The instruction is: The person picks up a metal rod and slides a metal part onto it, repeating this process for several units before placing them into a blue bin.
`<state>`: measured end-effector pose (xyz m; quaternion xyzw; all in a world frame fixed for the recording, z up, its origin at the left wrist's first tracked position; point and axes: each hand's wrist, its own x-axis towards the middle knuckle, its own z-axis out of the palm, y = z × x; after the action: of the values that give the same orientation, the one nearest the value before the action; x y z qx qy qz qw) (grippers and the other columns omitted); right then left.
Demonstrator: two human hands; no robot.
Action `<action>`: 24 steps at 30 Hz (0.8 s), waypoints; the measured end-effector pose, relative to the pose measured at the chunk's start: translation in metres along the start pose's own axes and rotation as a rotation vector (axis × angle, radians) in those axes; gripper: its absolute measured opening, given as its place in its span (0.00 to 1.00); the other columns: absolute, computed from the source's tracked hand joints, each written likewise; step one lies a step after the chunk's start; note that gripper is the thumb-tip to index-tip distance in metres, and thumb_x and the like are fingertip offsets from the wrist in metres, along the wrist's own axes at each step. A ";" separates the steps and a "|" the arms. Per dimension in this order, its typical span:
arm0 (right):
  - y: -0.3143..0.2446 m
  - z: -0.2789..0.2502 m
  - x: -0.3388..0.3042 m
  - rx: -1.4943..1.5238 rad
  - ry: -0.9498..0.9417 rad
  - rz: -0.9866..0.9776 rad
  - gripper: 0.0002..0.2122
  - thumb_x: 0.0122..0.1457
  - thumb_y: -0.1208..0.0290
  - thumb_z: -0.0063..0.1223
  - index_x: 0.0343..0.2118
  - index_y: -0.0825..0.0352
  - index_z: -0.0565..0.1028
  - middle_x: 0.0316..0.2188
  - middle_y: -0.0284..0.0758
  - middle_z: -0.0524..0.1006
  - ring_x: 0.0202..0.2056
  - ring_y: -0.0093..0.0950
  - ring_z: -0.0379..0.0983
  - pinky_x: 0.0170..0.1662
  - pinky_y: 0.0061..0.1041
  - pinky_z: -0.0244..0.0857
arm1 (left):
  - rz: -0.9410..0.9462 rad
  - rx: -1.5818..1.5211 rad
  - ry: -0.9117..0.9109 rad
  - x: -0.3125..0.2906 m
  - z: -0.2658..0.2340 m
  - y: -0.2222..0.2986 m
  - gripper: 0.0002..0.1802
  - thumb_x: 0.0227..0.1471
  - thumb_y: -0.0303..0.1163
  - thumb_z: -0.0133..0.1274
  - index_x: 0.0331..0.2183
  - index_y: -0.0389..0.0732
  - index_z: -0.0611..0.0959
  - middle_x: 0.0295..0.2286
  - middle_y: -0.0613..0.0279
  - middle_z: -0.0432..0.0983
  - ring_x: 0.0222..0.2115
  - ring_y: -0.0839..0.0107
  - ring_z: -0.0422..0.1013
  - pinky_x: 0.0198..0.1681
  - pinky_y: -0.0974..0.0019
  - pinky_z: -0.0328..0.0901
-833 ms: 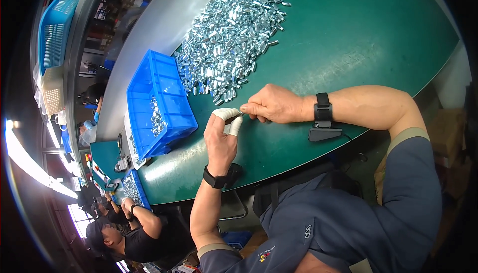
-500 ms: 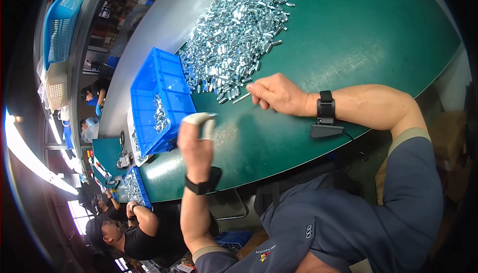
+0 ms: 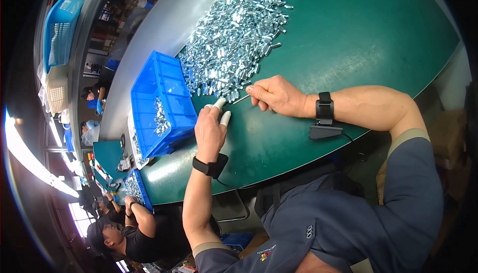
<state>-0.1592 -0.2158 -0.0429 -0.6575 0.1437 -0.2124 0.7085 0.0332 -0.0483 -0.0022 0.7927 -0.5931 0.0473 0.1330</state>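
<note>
My left hand (image 3: 209, 127), loosely spread, no hold visible, has the metal pieces (image 3: 233, 41) at one o'clock; my right hand (image 3: 280, 97), pinching a thin rod (image 3: 241, 100) toward eight, has them at eleven, also near.

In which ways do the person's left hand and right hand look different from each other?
The left hand wears white finger covers; the right hand shows none. The right hand pinches a thin metal rod, while the left hand, thumb and forefinger apart, is at the edge of the metal parts pile. Both have black wrist straps.
</note>
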 end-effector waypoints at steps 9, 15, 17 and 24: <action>-0.002 -0.003 0.000 -0.080 0.024 0.031 0.22 0.70 0.55 0.46 0.24 0.67 0.78 0.16 0.32 0.77 0.21 0.25 0.72 0.28 0.29 0.66 | -0.057 -0.128 -0.004 -0.013 0.003 0.007 0.12 0.53 0.25 0.64 0.41 0.37 0.84 0.35 0.56 0.78 0.37 0.57 0.75 0.42 0.59 0.69; 0.008 0.000 0.001 -0.214 -0.032 -0.096 0.20 0.70 0.57 0.48 0.25 0.66 0.78 0.18 0.32 0.78 0.21 0.26 0.73 0.28 0.30 0.66 | -0.058 -0.210 0.047 -0.014 0.009 0.003 0.10 0.54 0.23 0.63 0.40 0.36 0.84 0.36 0.56 0.79 0.35 0.62 0.77 0.41 0.64 0.70; 0.011 0.000 0.001 -0.262 -0.054 -0.152 0.19 0.71 0.58 0.48 0.27 0.66 0.78 0.18 0.29 0.78 0.20 0.23 0.72 0.26 0.27 0.66 | -0.059 -0.271 0.056 -0.015 0.009 0.010 0.10 0.53 0.23 0.64 0.39 0.36 0.84 0.35 0.56 0.79 0.35 0.61 0.77 0.40 0.64 0.71; 0.007 -0.003 0.000 -0.286 -0.076 -0.095 0.19 0.70 0.58 0.49 0.26 0.66 0.77 0.18 0.30 0.78 0.20 0.24 0.73 0.27 0.28 0.66 | -0.064 -0.404 0.121 -0.019 0.006 0.029 0.10 0.53 0.21 0.64 0.39 0.35 0.83 0.35 0.56 0.79 0.33 0.63 0.77 0.37 0.65 0.72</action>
<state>-0.1598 -0.2181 -0.0498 -0.7652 0.1144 -0.1979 0.6018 -0.0003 -0.0399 -0.0078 0.7641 -0.5559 -0.0291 0.3260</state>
